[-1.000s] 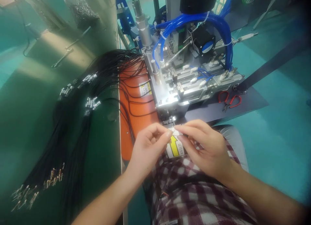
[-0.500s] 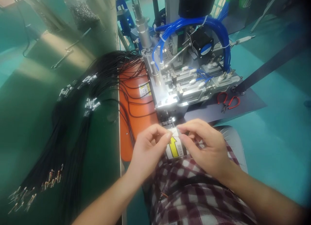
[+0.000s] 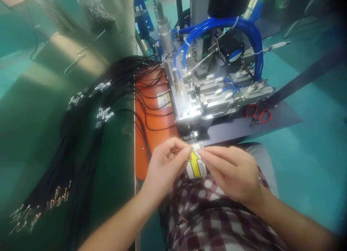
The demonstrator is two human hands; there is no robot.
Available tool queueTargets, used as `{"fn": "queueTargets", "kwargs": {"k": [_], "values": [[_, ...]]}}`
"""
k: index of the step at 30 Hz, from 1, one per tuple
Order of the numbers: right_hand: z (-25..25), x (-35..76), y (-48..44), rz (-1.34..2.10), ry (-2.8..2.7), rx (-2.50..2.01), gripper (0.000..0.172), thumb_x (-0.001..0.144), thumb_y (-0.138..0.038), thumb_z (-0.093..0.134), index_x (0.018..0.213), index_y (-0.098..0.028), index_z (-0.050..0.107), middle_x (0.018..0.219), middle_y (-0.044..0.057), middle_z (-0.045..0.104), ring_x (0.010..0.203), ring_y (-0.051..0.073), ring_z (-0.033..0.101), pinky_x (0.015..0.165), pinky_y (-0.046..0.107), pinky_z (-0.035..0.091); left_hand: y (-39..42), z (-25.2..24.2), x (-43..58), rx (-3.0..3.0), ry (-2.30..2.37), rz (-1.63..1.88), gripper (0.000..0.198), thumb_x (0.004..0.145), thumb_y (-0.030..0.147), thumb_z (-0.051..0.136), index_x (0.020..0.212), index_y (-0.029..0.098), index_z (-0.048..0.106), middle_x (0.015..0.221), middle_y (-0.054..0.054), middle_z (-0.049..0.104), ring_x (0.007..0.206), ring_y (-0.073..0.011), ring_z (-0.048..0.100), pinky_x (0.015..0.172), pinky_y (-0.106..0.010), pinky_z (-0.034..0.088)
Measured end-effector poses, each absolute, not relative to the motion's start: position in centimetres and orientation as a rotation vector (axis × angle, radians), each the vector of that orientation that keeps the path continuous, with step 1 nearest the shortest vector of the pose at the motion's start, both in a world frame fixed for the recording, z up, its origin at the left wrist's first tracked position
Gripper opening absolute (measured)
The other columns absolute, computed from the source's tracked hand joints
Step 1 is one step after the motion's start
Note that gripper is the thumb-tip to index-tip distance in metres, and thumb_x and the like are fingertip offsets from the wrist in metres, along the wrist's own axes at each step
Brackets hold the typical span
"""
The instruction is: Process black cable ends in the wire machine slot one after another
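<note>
My left hand [image 3: 165,164] and my right hand [image 3: 230,169] meet fingertip to fingertip just in front of a metal machine [image 3: 206,92]. Both are pinched closed on something very small, too small to name. Right below the fingertips lies a white label with a yellow arrow [image 3: 195,165]. My lap in a checked shirt [image 3: 211,215] is underneath both hands.
A large bundle of black wires with metal ends [image 3: 89,110] spreads over the green bench [image 3: 32,135] and an orange panel [image 3: 151,124] at the left. Blue air hoses [image 3: 225,25] loop over the machine. Red-handled pliers [image 3: 257,115] lie on a dark plate at the right.
Both hands have stayed pinched together at the same spot. The right hand's fingers have lowered and stretched a little toward the left hand. The view has shifted slightly.
</note>
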State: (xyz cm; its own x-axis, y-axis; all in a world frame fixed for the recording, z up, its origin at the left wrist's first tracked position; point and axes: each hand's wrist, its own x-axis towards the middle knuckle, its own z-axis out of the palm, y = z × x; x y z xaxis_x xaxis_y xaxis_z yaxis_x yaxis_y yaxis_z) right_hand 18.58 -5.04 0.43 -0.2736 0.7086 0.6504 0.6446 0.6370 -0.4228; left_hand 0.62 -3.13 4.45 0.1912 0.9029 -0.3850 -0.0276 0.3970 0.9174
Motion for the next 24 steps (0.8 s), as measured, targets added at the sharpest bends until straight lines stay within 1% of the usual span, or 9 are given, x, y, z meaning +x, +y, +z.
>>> {"fn": "queueTargets", "kwargs": {"k": [4, 8, 10, 12, 14, 16, 17, 20, 24], "values": [[0.4, 18.6, -5.1, 0.125, -1.974, -1.045, 0.025, 0.087, -0.009, 0.06, 0.107, -0.022, 0.069, 0.093, 0.004, 0.078, 0.068, 0.013, 0.068, 0.057, 0.027, 0.044, -3.0, 4.7, 0.7, 0.919, 1.183, 0.808, 0.022, 0.083, 0.034, 0.067, 0.075, 0.015, 0.058, 0.063, 0.003, 0.053, 0.047, -0.0039, 0.036, 0.05, -0.021, 0.027], [0.5, 18.6, -5.2, 0.186, -1.952, -1.031, 0.027, 0.085, -0.008, 0.061, 0.108, -0.022, 0.068, 0.093, 0.004, 0.077, 0.071, 0.015, 0.069, 0.057, 0.028, 0.045, -3.0, 4.6, 0.6, 0.897, 1.158, 0.772, 0.019, 0.079, 0.032, 0.071, 0.078, 0.015, 0.062, 0.058, 0.004, 0.048, 0.047, -0.0043, 0.035, 0.051, -0.022, 0.029], [0.7, 18.2, -5.3, 0.322, -1.859, -1.062, 0.024, 0.086, -0.009, 0.061, 0.104, -0.023, 0.069, 0.089, 0.003, 0.077, 0.071, 0.015, 0.068, 0.058, 0.028, 0.047, -3.0, 4.5, 0.6, 0.913, 1.176, 0.756, 0.018, 0.078, 0.031, 0.072, 0.078, 0.015, 0.063, 0.056, 0.005, 0.045, 0.047, -0.005, 0.036, 0.049, -0.021, 0.028], [1.1, 17.7, -5.3, 0.527, -1.689, -1.161, 0.017, 0.085, -0.012, 0.062, 0.097, -0.023, 0.069, 0.083, 0.001, 0.074, 0.063, 0.013, 0.065, 0.055, 0.026, 0.048, -3.1, 4.4, 0.7, 0.933, 1.21, 0.748, 0.018, 0.078, 0.032, 0.071, 0.077, 0.016, 0.063, 0.055, 0.005, 0.046, 0.046, -0.0052, 0.036, 0.047, -0.021, 0.025], [1.4, 17.1, -5.1, 0.713, -1.533, -1.271, 0.01, 0.083, -0.015, 0.065, 0.089, -0.022, 0.069, 0.077, 0.0, 0.071, 0.055, 0.011, 0.058, 0.048, 0.024, 0.045, -3.1, 4.4, 0.8, 0.934, 1.235, 0.74, 0.018, 0.079, 0.032, 0.071, 0.077, 0.016, 0.062, 0.053, 0.005, 0.045, 0.045, -0.005, 0.035, 0.046, -0.02, 0.023], [1.5, 16.7, -4.9, 0.834, -1.46, -1.317, 0.004, 0.081, -0.017, 0.067, 0.082, -0.021, 0.068, 0.07, -0.002, 0.067, 0.051, 0.01, 0.053, 0.045, 0.023, 0.042, -3.2, 4.4, 0.9, 0.92, 1.247, 0.741, 0.018, 0.079, 0.032, 0.071, 0.078, 0.016, 0.062, 0.051, 0.006, 0.043, 0.044, -0.0047, 0.033, 0.045, -0.019, 0.023], [1.6, 16.5, -4.8, 0.875, -1.44, -1.317, 0.004, 0.081, -0.018, 0.067, 0.078, -0.02, 0.067, 0.067, -0.002, 0.065, 0.051, 0.01, 0.052, 0.045, 0.023, 0.041, -3.2, 4.4, 0.9, 0.913, 1.249, 0.743, 0.018, 0.079, 0.032, 0.071, 0.078, 0.017, 0.062, 0.05, 0.006, 0.042, 0.044, -0.0047, 0.033, 0.045, -0.019, 0.022], [1.8, 16.2, -4.5, 0.963, -1.394, -1.309, 0.011, 0.082, -0.018, 0.064, 0.072, -0.019, 0.063, 0.063, -0.002, 0.06, 0.052, 0.01, 0.051, 0.047, 0.023, 0.041, -3.1, 4.4, 1.0, 0.9, 1.237, 0.76, 0.015, 0.079, 0.029, 0.071, 0.079, 0.017, 0.062, 0.046, 0.007, 0.042, 0.043, -0.0046, 0.034, 0.045, -0.019, 0.023], [2.3, 16.1, -4.5, 1.042, -1.39, -1.324, 0.013, 0.084, -0.019, 0.062, 0.071, -0.018, 0.061, 0.061, -0.002, 0.058, 0.052, 0.01, 0.05, 0.046, 0.023, 0.04, -3.0, 4.5, 1.0, 0.831, 1.198, 0.777, 0.015, 0.079, 0.029, 0.07, 0.079, 0.018, 0.06, 0.043, 0.008, 0.042, 0.04, -0.005, 0.036, 0.044, -0.019, 0.023]]}}
